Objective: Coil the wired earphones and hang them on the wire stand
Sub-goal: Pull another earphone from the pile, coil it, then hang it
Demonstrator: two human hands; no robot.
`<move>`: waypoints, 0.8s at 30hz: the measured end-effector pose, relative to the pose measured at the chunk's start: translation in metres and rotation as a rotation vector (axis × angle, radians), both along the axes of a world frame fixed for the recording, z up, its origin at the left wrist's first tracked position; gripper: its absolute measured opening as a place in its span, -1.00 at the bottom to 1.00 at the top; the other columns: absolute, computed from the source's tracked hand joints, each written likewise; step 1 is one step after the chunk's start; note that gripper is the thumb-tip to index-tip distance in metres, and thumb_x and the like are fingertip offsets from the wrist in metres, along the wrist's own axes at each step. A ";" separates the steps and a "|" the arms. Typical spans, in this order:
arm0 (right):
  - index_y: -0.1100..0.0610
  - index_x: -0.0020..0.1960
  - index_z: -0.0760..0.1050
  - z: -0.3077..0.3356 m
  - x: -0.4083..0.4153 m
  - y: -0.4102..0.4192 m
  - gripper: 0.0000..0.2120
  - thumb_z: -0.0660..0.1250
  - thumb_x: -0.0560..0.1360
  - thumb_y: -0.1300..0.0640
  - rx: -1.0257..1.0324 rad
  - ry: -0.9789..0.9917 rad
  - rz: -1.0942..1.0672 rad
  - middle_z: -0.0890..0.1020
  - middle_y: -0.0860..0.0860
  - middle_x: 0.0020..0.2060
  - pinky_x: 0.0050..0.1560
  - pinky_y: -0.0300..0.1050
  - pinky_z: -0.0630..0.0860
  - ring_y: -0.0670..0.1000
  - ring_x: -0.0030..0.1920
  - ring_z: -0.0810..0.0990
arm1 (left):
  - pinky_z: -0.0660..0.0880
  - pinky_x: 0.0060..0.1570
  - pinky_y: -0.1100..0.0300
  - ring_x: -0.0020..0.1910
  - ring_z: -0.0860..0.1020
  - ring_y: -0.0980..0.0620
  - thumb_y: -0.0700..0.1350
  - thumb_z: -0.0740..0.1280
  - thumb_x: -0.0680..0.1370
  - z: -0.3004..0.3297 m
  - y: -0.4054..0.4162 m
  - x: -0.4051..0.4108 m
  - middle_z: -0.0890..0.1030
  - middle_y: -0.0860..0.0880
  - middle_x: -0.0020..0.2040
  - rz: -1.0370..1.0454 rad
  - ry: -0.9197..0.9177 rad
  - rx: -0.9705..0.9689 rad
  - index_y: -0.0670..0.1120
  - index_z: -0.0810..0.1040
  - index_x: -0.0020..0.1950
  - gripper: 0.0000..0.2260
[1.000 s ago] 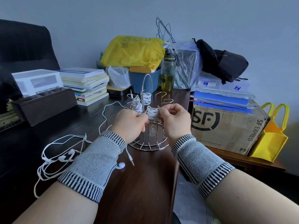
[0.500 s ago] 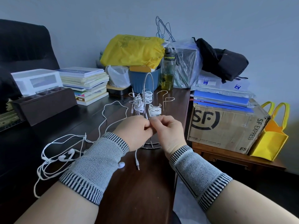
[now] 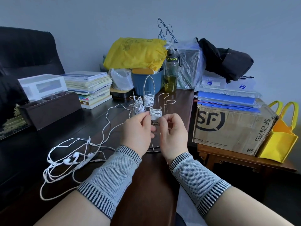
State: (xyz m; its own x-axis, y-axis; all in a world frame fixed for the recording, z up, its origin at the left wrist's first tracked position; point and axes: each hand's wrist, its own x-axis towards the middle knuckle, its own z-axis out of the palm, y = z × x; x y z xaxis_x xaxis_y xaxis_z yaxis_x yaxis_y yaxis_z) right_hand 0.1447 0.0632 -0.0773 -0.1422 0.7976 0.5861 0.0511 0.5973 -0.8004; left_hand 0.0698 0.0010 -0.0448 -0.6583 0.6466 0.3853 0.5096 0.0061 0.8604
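Note:
A chrome wire stand (image 3: 166, 101) stands mid-desk. White coiled earphones hang on three of its hooks: a left coil (image 3: 138, 104), a back coil (image 3: 149, 100) and a front coil (image 3: 155, 113). My left hand (image 3: 138, 130) and my right hand (image 3: 173, 132) are raised just in front of the stand, fingers curled. The left pinches the front coil's left lower edge and the right its right lower edge. A small gap between the hands shows the stand's wires. Loose white earphones (image 3: 73, 159) lie tangled on the desk to the left, one cable trailing toward the stand.
Behind the stand are a stack of books (image 3: 89, 88), a blue bin (image 3: 146, 82), a yellow bag (image 3: 135, 53) and a water bottle (image 3: 171, 70). A dark organiser box (image 3: 48, 108) sits left. An SF cardboard box (image 3: 231, 128) stands on a side table right.
My hands rose and drew slightly apart at the front coil. The plug and earbud that dangled below my left hand are no longer visible.

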 end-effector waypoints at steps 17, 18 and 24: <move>0.00 -0.17 0.47 0.002 -0.001 0.002 -0.86 0.29 0.56 0.13 -0.100 0.103 -0.017 0.56 -0.19 -0.43 -0.29 -0.33 0.50 -0.22 -0.37 0.54 | 0.47 -0.42 0.25 -0.54 0.52 0.09 0.03 0.33 0.56 -0.016 0.015 0.014 0.63 -0.03 -0.46 0.110 -0.362 0.065 -0.08 0.59 -0.39 -0.65; -0.03 -0.18 0.47 0.001 -0.001 0.002 -0.85 0.29 0.56 0.13 -0.113 0.115 -0.013 0.57 -0.20 -0.42 -0.27 -0.25 0.54 -0.21 -0.36 0.55 | 0.47 -0.41 0.22 -0.53 0.52 0.05 0.03 0.33 0.55 -0.017 0.015 0.014 0.62 -0.05 -0.47 0.095 -0.374 0.065 -0.09 0.56 -0.43 -0.62; -0.06 -0.20 0.47 0.003 0.001 0.001 -0.83 0.30 0.55 0.12 -0.120 0.117 -0.014 0.60 -0.13 -0.36 -0.18 -0.17 0.58 -0.17 -0.30 0.59 | 0.37 -0.48 0.31 -0.58 0.45 0.14 0.00 0.35 0.56 -0.013 0.014 0.019 0.60 0.01 -0.48 0.020 -0.499 0.141 -0.07 0.58 -0.38 -0.67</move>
